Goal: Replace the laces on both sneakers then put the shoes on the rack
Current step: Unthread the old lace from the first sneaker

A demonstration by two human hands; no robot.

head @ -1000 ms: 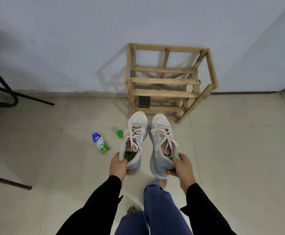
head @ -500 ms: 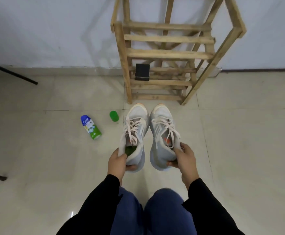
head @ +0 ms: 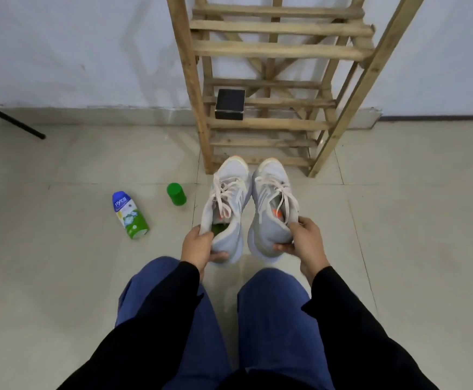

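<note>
Rack (head: 190, 80) nearer, grey sneakers (head: 270, 180), cream laces (head: 224, 192)

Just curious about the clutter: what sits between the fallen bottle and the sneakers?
A small green cap stands on the floor between the bottle and the nearer sneaker, touching neither, as the head view shows.

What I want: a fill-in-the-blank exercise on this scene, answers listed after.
The left hand holds the left sneaker, the right hand the right sneaker, each by its ____.
The box on the wooden rack is ____.
The cap beside the lying bottle is ____.
Missing: heel; black; green.
</note>
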